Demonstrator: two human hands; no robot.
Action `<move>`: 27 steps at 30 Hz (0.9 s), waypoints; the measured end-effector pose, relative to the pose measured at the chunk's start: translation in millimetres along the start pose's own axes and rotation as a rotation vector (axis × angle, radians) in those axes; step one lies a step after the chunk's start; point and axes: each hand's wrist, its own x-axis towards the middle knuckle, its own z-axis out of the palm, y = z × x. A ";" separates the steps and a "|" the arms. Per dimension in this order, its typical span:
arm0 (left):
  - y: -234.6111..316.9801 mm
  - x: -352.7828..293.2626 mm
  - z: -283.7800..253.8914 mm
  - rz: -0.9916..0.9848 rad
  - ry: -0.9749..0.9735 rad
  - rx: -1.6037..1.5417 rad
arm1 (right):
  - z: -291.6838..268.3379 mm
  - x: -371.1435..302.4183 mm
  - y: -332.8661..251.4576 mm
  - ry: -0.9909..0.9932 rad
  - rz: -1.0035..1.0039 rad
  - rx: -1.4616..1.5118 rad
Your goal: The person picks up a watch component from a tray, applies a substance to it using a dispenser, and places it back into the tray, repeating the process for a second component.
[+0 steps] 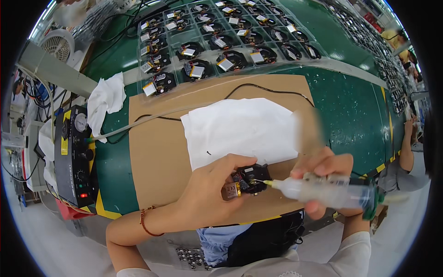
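My left hand is closed round the edges of a small black electronic assembly, with a silver battery and yellow tape at its near left side. In my right hand is a dispensing syringe with a translucent barrel and a green cap at its back end. It lies nearly level, its thin pale tip pointing left at the assembly's circuit side. Whether the tip touches the assembly I cannot tell. Both hands are over the near edge of a brown cardboard sheet.
A white cloth lies on the cardboard. A black dispenser box with a gauge stands at the left; its hose crosses the cardboard. Clear trays of similar assemblies sit at the back. Another white cloth and a fan are at the left.
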 end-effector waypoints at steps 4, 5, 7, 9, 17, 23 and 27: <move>-7.8 -0.4 6.8 0.120 0.101 0.079 | -7.6 12.7 -2.9 -0.364 -0.106 -0.205; -8.0 -1.1 7.6 0.164 0.131 0.102 | -6.9 14.9 -3.4 -0.386 -0.127 -0.203; -5.3 -2.4 7.3 0.155 0.129 0.122 | -0.5 7.7 3.0 -0.341 -0.163 -0.182; -3.7 -2.8 7.7 0.151 0.126 0.139 | 1.4 4.6 4.8 -0.297 -0.199 -0.166; -2.0 -2.9 8.3 0.166 0.162 0.194 | 8.5 12.1 8.4 -0.356 -0.238 -0.243; 2.1 -3.9 8.3 0.125 0.155 0.209 | 9.7 12.3 8.1 -0.348 -0.293 -0.254; 0.4 -2.6 9.6 0.141 0.148 0.226 | 13.3 8.3 11.1 -0.303 -0.331 -0.252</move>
